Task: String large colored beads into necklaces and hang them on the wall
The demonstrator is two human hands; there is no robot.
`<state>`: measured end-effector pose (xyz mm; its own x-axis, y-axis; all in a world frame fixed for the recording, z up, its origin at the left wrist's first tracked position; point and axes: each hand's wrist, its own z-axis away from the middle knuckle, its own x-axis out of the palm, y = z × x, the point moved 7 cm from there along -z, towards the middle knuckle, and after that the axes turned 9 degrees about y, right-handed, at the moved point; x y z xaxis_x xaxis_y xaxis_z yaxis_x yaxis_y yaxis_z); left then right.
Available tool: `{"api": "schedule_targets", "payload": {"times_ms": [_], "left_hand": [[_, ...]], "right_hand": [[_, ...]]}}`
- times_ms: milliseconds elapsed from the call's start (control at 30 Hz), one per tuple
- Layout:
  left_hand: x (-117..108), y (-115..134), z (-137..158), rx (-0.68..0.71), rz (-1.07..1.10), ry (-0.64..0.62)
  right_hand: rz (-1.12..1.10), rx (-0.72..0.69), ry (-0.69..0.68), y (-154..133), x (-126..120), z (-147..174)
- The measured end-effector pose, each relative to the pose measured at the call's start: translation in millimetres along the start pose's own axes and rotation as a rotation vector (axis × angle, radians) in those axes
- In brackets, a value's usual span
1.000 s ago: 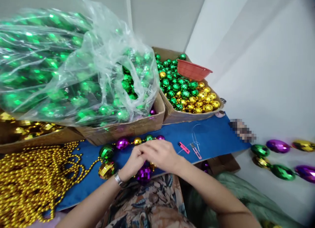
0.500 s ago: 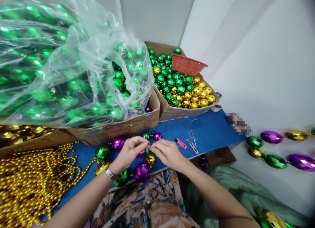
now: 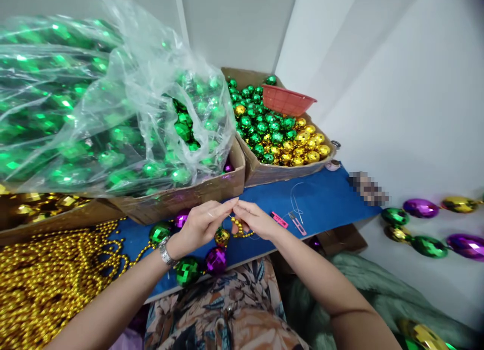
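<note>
Head view: the left hand (image 3: 196, 226) and right hand (image 3: 256, 220) come together at the fingertips; what they pinch there, if anything, cannot be told. Just below the fingers, on the right hand's side, hang small gold beads (image 3: 238, 228). Larger beads run from beneath the hands toward the person, then leftward, nearer the left hand: a gold bead (image 3: 222, 237), a purple bead (image 3: 216, 260), a green bead (image 3: 188, 271). Pink snips (image 3: 298, 224) lie right of the right hand on the blue worktop (image 3: 321, 198); gold strands (image 3: 45, 284) heap at far left.
</note>
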<state>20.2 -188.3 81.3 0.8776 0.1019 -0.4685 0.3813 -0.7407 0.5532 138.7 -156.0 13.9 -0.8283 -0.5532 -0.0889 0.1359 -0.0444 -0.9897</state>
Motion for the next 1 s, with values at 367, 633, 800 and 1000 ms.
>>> {"api": "schedule_targets", "payload": {"times_ms": [367,633,800,1000], "left_hand": [[-13,-5,-15,-0.01,-0.194,-0.048],[-16,-9,-18,-0.071,-0.144,0.008],[-18,-3,-24,-0.127,-0.085,0.014],[-16,2,-23,-0.037,-0.132,-0.008]], "right_hand": [[0.354,-0.253,0.216,-50,-31,10],[0.237,-0.239,0.248,-30,-22,3],[0.275,-0.371,0.168,-38,-7,-3],[-0.084,-0.15,-0.009,-18,6,-10]]}}
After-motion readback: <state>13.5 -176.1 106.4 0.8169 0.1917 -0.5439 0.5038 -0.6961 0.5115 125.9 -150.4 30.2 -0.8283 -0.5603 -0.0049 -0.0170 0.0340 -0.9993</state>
